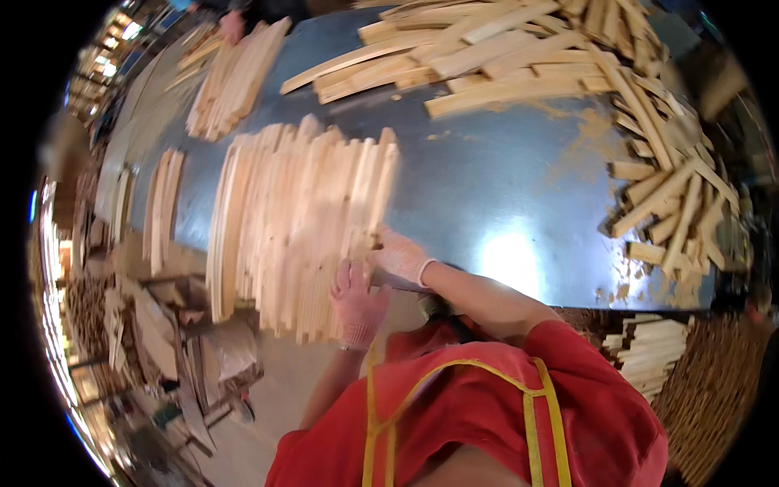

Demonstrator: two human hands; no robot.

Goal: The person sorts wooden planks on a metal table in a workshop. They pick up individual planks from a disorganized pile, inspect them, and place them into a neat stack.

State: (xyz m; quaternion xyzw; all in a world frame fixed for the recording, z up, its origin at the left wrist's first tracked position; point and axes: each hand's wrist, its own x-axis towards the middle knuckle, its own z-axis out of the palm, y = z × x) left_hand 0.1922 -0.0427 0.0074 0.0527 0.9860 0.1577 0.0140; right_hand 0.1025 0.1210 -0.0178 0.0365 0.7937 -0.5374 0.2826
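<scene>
Toward 9 o'clock on the dark, smooth-topped worktable (487, 174), a wide row of pale wooden slats (284, 219) lies side by side, far ends uneven, near ends overhanging the edge. Gloved left hand (359, 310) has fingers nearly straight, slightly spread, laid on the row between 4 and 5 o'clock; gloved right hand (402, 258) has fingers partly curled at its 3 o'clock side, can't tell if they grip. Smaller slat stack (239, 77) between 10 and 11 o'clock, co-worker's hand (233, 27) at its far end; loose wood strips (507, 61) piled at 1 and 3 o'clock.
</scene>
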